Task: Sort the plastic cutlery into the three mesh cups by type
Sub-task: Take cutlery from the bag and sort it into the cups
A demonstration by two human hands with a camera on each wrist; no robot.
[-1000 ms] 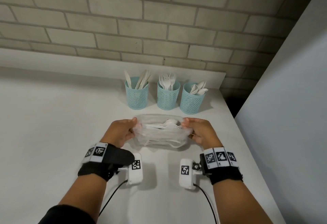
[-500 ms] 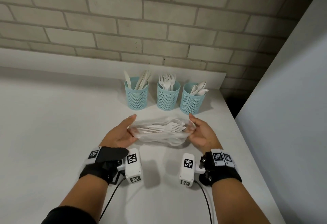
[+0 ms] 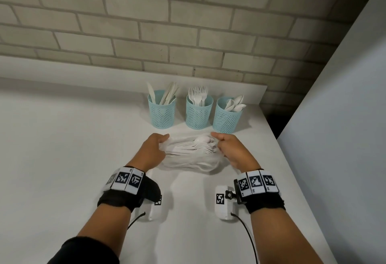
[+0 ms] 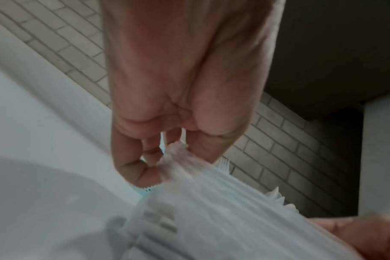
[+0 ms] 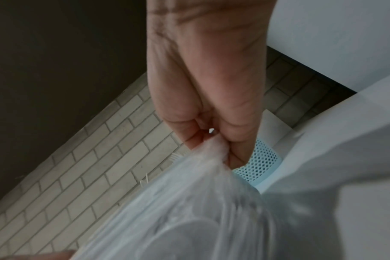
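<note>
Both ends of the cutlery bag [image 3: 191,155] pinched, left hand [image 3: 153,152] and right hand [image 3: 231,152].

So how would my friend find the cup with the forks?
Look at the back of the white table, near the brick wall, where three blue mesh cups stand in a row. The fork cup is the middle one, with prongs sticking up, not knives or spoons.

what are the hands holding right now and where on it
Both hands hold one clear plastic bag of white cutlery: left hand pinches its gathered left end, right hand its right end.
</note>
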